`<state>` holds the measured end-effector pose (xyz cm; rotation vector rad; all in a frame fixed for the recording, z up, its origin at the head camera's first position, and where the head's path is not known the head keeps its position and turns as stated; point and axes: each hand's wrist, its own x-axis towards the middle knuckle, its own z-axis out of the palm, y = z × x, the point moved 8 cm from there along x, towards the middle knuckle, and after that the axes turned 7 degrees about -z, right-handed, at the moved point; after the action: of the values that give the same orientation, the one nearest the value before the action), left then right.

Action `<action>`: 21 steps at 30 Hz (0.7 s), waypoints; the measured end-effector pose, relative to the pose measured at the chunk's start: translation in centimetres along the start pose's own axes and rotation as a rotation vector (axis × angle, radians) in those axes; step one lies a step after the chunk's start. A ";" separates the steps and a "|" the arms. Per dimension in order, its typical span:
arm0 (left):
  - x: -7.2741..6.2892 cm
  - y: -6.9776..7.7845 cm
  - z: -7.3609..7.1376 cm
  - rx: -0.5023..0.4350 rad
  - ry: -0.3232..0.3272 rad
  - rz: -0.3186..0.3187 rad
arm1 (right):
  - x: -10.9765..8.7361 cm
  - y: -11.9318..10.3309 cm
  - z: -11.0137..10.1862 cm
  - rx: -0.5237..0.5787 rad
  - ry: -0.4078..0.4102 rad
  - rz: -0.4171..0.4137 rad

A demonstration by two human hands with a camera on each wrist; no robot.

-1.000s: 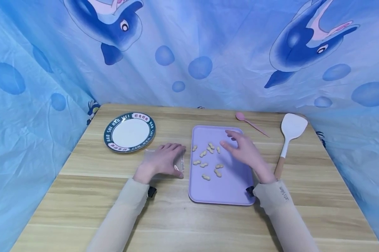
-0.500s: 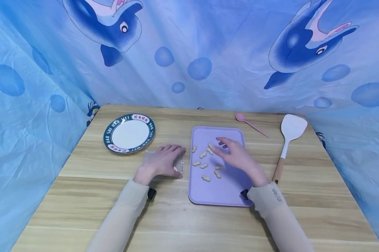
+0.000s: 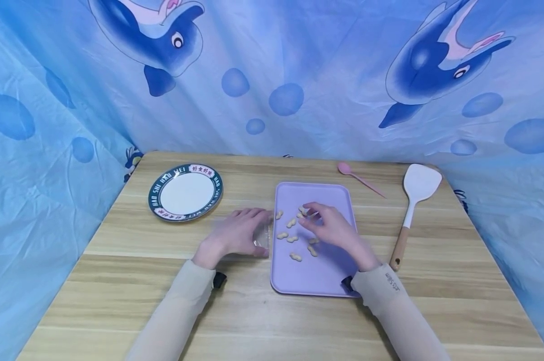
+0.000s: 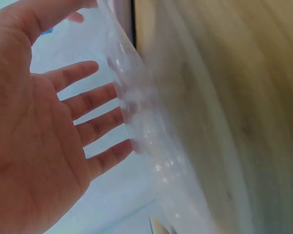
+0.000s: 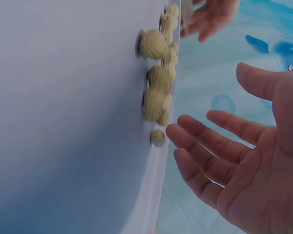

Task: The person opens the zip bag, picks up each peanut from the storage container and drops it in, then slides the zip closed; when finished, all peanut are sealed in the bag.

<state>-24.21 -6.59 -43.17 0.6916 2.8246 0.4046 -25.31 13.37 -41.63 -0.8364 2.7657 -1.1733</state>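
A clear plastic bag lies on the table under my left hand. In the left wrist view the straight, spread fingertips touch the side of this bag. The hand's thumb end is close to the left edge of the purple tray. Several peanuts in their shells, one of them a peanut near the front, are scattered over the tray's left half. Above them hovers my right hand, fingers slightly bent and holding nothing. Its fingertips come near the far peanuts, partly covering them in the head view.
A white plate with a green patterned rim stands at the back left. Behind the tray's right corner lies a pink spoon. A white spatula with a wooden handle lies at the right. A blue dolphin-print curtain surrounds the wooden table.
My right hand has moved left and lower, over the peanuts. My left hand has shifted slightly right, and the plastic bag has slid with it toward the tray.
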 end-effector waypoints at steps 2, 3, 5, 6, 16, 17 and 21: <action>-0.1 0.4 -0.2 -0.017 0.011 0.012 | 0.1 -0.1 0.2 0.007 0.001 0.001; -0.1 0.5 -0.3 -0.022 0.015 0.015 | 0.1 -0.2 0.4 0.014 0.000 0.000; -0.1 0.8 -0.4 -0.034 0.025 0.021 | 0.1 -0.4 0.6 0.031 0.000 -0.006; -0.1 1.0 -0.5 -0.036 0.033 0.023 | 0.1 -0.6 0.6 0.042 0.001 -0.011; -0.6 2.9 -1.8 -0.102 0.176 0.080 | 0.0 -1.7 1.3 0.146 -0.029 -0.026; -0.6 3.1 -1.9 -0.106 0.188 0.084 | 0.0 -1.9 1.4 0.159 -0.036 -0.030; -0.7 3.8 -2.1 -0.127 0.216 0.104 | 0.0 -2.5 1.5 0.197 -0.045 -0.026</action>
<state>-22.57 -4.16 -39.89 0.8146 2.9361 0.7107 -23.84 10.95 -41.04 -0.8679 2.5583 -1.3844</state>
